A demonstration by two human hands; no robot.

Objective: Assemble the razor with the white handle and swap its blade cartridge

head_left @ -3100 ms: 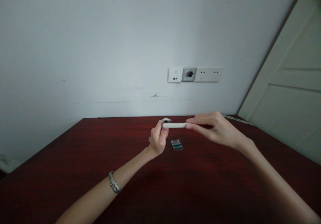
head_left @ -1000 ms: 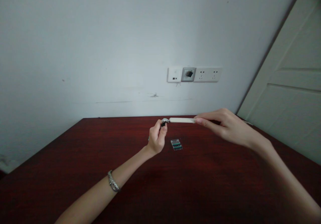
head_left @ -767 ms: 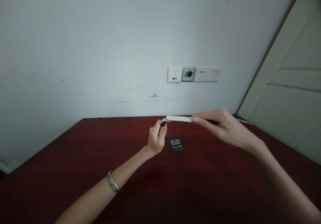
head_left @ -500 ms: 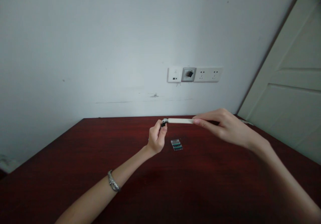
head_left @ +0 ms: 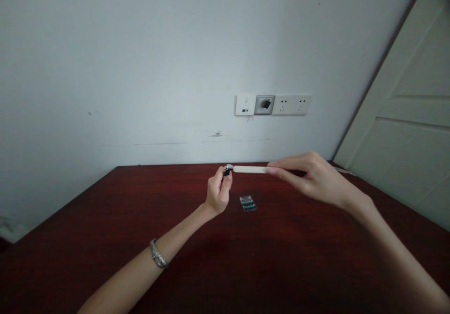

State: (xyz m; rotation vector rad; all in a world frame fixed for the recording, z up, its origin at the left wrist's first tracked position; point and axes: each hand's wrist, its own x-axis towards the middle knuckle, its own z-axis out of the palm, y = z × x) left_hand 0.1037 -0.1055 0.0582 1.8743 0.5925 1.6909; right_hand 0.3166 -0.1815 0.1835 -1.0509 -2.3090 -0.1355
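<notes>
Dark red, wood-grained tabletop [head_left: 140,201] is set against a pale grey-white wall [head_left: 158,61], and above its far half both hands are held raised and well apart from each other. By the left hand [head_left: 217,196], a small black object with a pale, silvery head [head_left: 228,168] is clasped in curled fingers, the head left exposed at the top. By the right hand [head_left: 314,175], a slim white bar with a smooth, straight edge [head_left: 251,169] is pinched at its right end between thumb and fingers, and it is kept nearly level. The bar's free end is brought right up to the silvery head; whether contact is made cannot be told. The step in hand is judged to be the working or lining-up of that end against the head, for which a firm left grip and small, controlled shifts of the right wrist seem to be called for next. Below the bar, a small clear rectangular case with dark green contents [head_left: 248,203] is laid flat on the wood. Around the left wrist a silvery bracelet [head_left: 158,254] is worn. Farther off, a row of white and grey sockets [head_left: 274,104] is mounted on the wall, and a pale panelled door [head_left: 411,136] is seen at the right.
</notes>
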